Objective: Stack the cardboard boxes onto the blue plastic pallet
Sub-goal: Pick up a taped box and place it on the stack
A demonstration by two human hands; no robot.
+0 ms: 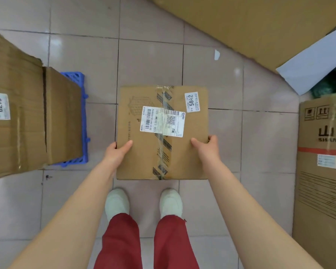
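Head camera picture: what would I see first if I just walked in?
First, the taped cardboard box in the middle, gripped at its sides by the left hand and right hand. Then the blue pallet on the left, peeking out under a bigger box.

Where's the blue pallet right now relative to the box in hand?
In the head view the blue plastic pallet sits on the floor at the left, mostly hidden under the large box labelled 6215, left of the held box labelled 5842.
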